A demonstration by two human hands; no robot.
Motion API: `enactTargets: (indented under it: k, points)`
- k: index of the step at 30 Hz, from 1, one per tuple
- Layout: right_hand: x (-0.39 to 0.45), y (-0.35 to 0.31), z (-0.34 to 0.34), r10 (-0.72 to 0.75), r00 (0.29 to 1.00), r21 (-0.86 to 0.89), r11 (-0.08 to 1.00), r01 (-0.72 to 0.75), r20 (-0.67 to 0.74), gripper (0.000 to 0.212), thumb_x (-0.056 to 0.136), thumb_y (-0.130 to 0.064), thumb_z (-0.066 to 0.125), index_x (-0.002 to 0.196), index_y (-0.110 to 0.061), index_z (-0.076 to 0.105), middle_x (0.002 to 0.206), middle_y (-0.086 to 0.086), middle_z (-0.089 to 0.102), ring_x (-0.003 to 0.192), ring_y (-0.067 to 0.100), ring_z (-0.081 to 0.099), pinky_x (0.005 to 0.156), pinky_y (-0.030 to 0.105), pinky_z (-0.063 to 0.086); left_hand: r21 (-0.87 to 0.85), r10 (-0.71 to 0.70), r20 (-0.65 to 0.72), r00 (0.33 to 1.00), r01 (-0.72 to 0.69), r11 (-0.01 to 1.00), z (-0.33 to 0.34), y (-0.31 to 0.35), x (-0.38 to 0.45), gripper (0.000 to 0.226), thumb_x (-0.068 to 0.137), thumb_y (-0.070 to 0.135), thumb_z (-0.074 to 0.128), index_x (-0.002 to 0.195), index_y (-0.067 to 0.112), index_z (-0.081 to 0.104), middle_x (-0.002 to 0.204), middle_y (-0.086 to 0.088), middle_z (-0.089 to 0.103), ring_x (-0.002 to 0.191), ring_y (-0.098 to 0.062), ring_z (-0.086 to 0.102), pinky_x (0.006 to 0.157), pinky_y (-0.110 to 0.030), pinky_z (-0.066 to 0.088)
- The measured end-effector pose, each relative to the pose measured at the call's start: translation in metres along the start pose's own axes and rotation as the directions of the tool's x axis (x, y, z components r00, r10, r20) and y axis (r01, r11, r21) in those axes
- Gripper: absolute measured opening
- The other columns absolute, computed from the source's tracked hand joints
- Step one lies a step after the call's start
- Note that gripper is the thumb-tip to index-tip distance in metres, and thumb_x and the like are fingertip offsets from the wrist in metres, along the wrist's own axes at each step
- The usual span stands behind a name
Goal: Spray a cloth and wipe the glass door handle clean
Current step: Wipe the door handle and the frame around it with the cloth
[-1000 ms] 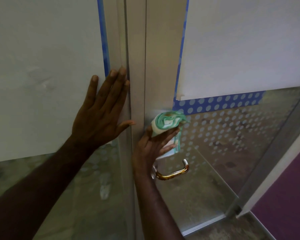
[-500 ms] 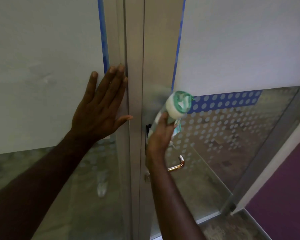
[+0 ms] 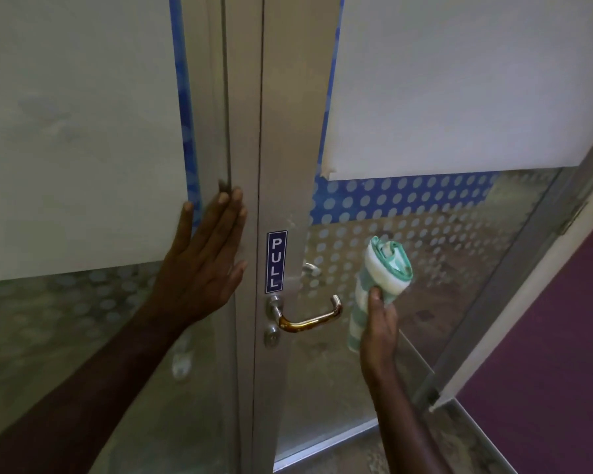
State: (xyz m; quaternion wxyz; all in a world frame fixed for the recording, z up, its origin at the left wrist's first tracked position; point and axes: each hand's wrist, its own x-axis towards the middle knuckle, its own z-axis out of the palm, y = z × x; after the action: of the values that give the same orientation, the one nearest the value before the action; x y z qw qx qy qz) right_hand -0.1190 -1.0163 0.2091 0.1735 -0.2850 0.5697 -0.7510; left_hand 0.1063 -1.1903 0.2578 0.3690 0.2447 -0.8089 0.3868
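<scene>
Nearest the camera, two bare forearms reach up from the bottom edge. The right hand (image 3: 379, 328) has its grip clamped around a rolled green-and-white cloth (image 3: 384, 271), thumb pressed on the roll, which stands roughly upright with its coiled end on top. The cloth is held just to the right of the door handle (image 3: 308, 321) and does not touch it.

The left hand (image 3: 199, 268) lies flat, fingers spread and straight, grasping nothing; its palm presses on the neighbouring glass panel (image 3: 76, 131) and its fingertips reach the aluminium frame (image 3: 243, 131) where the two leaves meet.

The handle is a brass-coloured lever projecting to the right from a round silver rosette on the door's metal stile, with a keyhole cylinder (image 3: 271, 336) just below it. Directly above sits a narrow blue sign reading PULL (image 3: 276, 261) in vertical letters.

Farther back, the glass door (image 3: 425, 268) carries a band of white dots on blue (image 3: 391, 196), frosted dots beneath, and white sheeting (image 3: 459, 80) over its upper part. Through the clear glass a mottled floor shows, and a purple surface (image 3: 562, 371) lies to the right.
</scene>
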Motion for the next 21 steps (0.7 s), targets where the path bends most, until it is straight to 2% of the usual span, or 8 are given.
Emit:
enactTargets:
  k: [1,3,5,7,9,13,18,21]
  points:
    - [-0.001,0.006,0.002,-0.013,1.0,-0.026,1.0,0.014,0.017,0.027,0.096,-0.042,0.049,0.114,-0.029,0.063,0.11,-0.005,0.07,0.103,0.016,0.067,0.089,0.036,0.052,0.024,0.001,0.0,1.0,-0.001,1.0,0.004,-0.001,-0.002,0.082,0.106,0.042,0.043,0.167,-0.003,0.012,0.174,-0.024,0.005,0.162,-0.036,0.005,0.13,-0.06,0.0]
    - [-0.003,0.014,0.009,-0.102,0.994,-0.076,0.992,0.105,0.048,0.049,0.093,-0.043,0.049,0.136,-0.019,0.057,0.133,0.006,0.066,0.127,0.023,0.061,0.107,0.044,0.05,0.099,0.019,-0.011,1.0,-0.018,0.995,0.012,-0.005,-0.004,0.08,0.108,0.043,0.042,0.166,-0.004,0.015,0.174,-0.024,0.006,0.162,-0.036,0.005,0.13,-0.06,-0.002]
    - [-0.001,0.012,0.027,-0.267,0.953,-0.21,0.933,0.292,0.14,0.062,0.096,-0.03,0.047,0.154,-0.012,0.036,0.16,0.005,0.044,0.151,0.026,0.037,0.124,0.053,0.029,0.148,0.023,-0.034,0.999,-0.017,0.989,0.017,-0.006,-0.005,0.079,0.109,0.045,0.042,0.166,-0.005,0.018,0.174,-0.024,0.006,0.162,-0.036,0.004,0.13,-0.06,-0.002]
    - [0.007,0.003,0.054,-0.459,0.828,-0.336,0.762,0.554,0.323,0.077,0.095,-0.015,0.047,0.163,-0.02,0.012,0.172,-0.006,0.018,0.16,0.015,0.013,0.131,0.046,0.008,0.162,0.02,-0.048,0.999,-0.012,0.987,0.02,-0.003,-0.005,0.076,0.11,0.042,0.042,0.165,-0.006,0.021,0.174,-0.025,0.01,0.162,-0.037,0.008,0.13,-0.061,0.0]
    - [0.013,-0.009,0.089,-0.541,0.719,-0.362,0.626,0.69,0.436,0.089,0.092,-0.009,0.048,0.163,-0.026,-0.003,0.173,-0.002,0.004,0.161,0.016,0.005,0.131,0.041,0.002,0.154,0.016,-0.065,0.998,-0.006,0.988,0.02,0.0,-0.006,0.072,0.11,0.036,0.041,0.164,-0.006,0.023,0.173,-0.025,0.015,0.161,-0.038,0.015,0.13,-0.061,0.002]
    - [-0.003,-0.005,0.132,-0.569,0.721,-0.376,0.616,0.692,0.395,0.087,0.093,-0.014,0.043,0.161,-0.029,-0.009,0.171,0.0,0.005,0.161,0.02,0.006,0.131,0.042,0.007,0.123,0.009,-0.082,0.997,0.001,0.992,0.02,0.002,-0.007,0.066,0.107,0.027,0.035,0.164,-0.007,0.024,0.173,-0.024,0.017,0.161,-0.039,0.019,0.131,-0.06,0.002]
    - [-0.03,0.024,0.125,-0.449,0.819,-0.601,0.56,0.57,0.359,0.073,0.09,-0.014,0.035,0.16,-0.005,0.015,0.17,0.008,0.01,0.161,0.02,0.003,0.128,0.052,0.014,0.148,0.016,-0.08,0.997,-0.004,0.989,0.019,0.001,-0.007,0.063,0.108,0.021,0.033,0.163,-0.008,0.026,0.172,-0.026,0.019,0.16,-0.039,0.019,0.13,-0.061,0.003]
    - [-0.018,0.0,0.136,-0.449,0.862,-0.549,0.67,0.5,0.236,0.079,0.092,-0.01,0.045,0.158,-0.009,0.001,0.17,0.004,0.005,0.161,0.018,0.003,0.131,0.048,0.007,0.15,0.012,-0.072,0.997,-0.001,0.989,0.019,0.001,-0.006,0.065,0.106,0.02,0.037,0.164,-0.007,0.024,0.173,-0.025,0.018,0.161,-0.039,0.018,0.131,-0.061,0.003]
